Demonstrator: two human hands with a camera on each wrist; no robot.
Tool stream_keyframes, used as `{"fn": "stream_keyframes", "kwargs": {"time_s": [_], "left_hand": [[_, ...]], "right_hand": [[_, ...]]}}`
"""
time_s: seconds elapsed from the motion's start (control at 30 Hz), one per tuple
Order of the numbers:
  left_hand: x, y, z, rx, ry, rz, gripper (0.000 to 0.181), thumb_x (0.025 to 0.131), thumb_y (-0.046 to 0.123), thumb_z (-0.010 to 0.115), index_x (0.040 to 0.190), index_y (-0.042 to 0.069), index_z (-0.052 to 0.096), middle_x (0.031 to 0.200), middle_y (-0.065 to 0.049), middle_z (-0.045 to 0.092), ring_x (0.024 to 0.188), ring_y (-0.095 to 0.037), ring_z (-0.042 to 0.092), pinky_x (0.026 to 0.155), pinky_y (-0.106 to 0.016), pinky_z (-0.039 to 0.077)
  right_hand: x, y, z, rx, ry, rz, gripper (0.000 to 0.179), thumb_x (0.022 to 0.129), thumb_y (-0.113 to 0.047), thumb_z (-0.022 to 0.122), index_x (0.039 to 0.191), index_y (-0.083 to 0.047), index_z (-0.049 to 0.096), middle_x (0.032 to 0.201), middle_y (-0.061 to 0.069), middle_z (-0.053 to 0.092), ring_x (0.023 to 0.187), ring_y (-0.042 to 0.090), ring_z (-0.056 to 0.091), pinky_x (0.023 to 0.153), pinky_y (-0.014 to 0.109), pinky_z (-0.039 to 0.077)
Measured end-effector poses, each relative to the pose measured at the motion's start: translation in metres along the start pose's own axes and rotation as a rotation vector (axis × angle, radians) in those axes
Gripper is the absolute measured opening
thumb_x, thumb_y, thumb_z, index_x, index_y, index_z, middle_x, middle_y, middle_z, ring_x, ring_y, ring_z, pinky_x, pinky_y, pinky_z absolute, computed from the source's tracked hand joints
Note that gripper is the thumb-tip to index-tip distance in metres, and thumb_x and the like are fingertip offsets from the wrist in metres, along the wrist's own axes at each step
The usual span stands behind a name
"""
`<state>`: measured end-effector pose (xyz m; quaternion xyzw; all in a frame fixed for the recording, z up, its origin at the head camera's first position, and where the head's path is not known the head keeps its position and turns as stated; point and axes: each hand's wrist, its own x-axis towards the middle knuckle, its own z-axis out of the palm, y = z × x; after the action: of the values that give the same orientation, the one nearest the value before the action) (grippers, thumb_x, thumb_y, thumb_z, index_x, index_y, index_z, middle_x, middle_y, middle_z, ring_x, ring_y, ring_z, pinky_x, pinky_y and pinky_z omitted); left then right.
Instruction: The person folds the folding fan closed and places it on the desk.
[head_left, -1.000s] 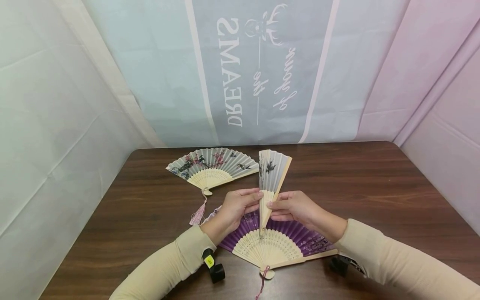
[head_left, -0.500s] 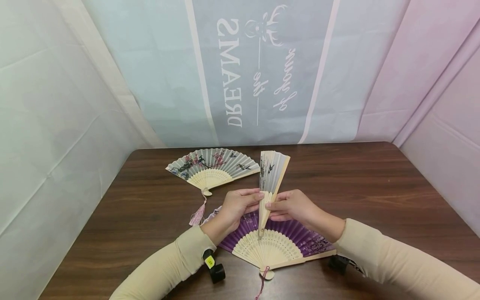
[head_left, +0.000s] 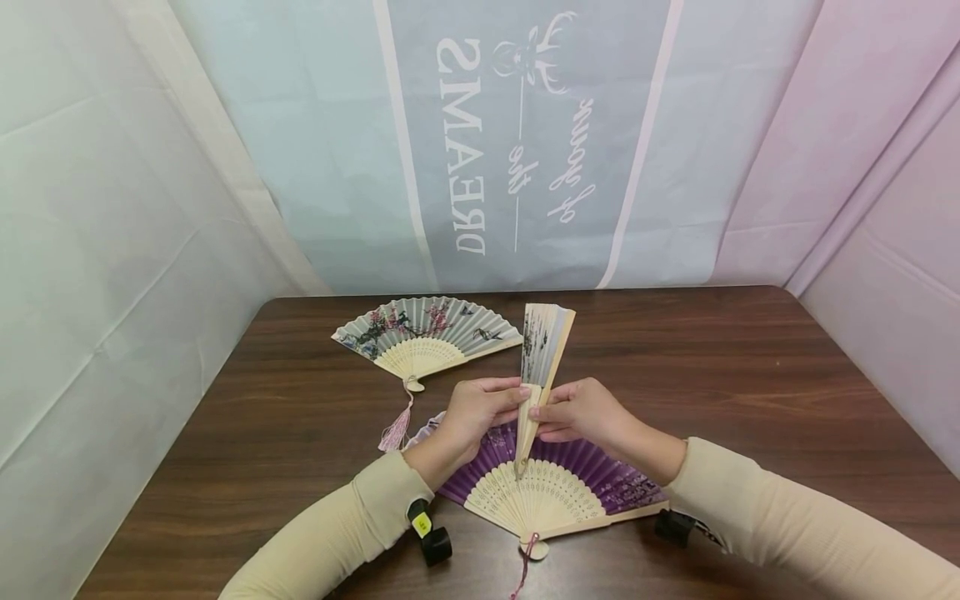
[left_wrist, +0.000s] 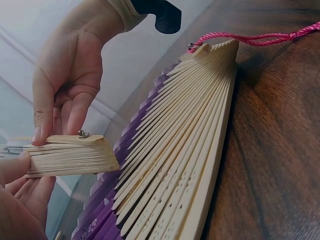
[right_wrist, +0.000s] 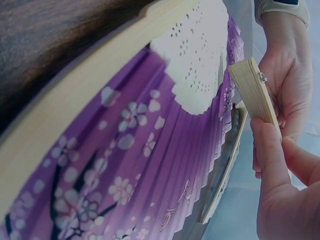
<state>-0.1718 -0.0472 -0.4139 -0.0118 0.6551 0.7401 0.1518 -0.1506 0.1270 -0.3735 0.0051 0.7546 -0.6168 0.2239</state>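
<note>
Both hands hold a mostly folded grey folding fan [head_left: 542, 358] upright above the table. My left hand [head_left: 480, 417] pinches its left side, thumb on the pale ribs. From the other side my right hand [head_left: 588, 417] pinches the right guard stick. In the left wrist view the stacked ribs of this folding fan [left_wrist: 75, 156] lie close together, with a small metal ring at the pivot. Below the hands a purple folding fan [head_left: 633, 483] lies spread on the table, its upper part partly hidden by the hands and the grey fan.
A spread grey fan with pink blossoms [head_left: 450, 329] lies at the back left, its pink tassel [head_left: 396, 429] trailing toward the front. The dark wooden table [head_left: 750, 375] meets a printed cloth [head_left: 525, 167] behind it. A dark pink cord [head_left: 525, 567] hangs from the purple fan's pivot.
The held grey fan has narrowed, its right guard stick coming left toward the other ribs. My right hand has shifted slightly left with it; the left hand is nearly still.
</note>
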Motion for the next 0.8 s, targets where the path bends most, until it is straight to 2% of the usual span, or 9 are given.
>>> {"fn": "stream_keyframes", "kwargs": {"time_s": [0.47, 0.8], "left_hand": [[0.0, 0.001, 0.002, 0.005, -0.01, -0.001, 0.036, 0.089, 0.01, 0.074, 0.119, -0.008, 0.067, 0.114, -0.024, 0.071, 0.098, -0.022, 0.074, 0.087, -0.03, 0.063], [0.007, 0.004, 0.011, -0.011, -0.012, 0.007, 0.033, 0.088, 0.008, 0.074, 0.117, -0.007, 0.068, 0.111, -0.024, 0.072, 0.094, -0.022, 0.075, 0.085, -0.029, 0.064]], "right_hand": [[-0.001, -0.001, 0.002, -0.032, 0.033, 0.0, 0.026, 0.092, -0.003, 0.068, 0.109, 0.016, 0.065, 0.102, 0.026, 0.074, 0.082, 0.02, 0.075, 0.076, 0.034, 0.067], [0.002, -0.003, -0.008, -0.02, 0.109, 0.024, 0.03, 0.088, -0.005, 0.074, 0.11, 0.014, 0.066, 0.096, 0.024, 0.075, 0.075, 0.019, 0.075, 0.076, 0.035, 0.066]]}}
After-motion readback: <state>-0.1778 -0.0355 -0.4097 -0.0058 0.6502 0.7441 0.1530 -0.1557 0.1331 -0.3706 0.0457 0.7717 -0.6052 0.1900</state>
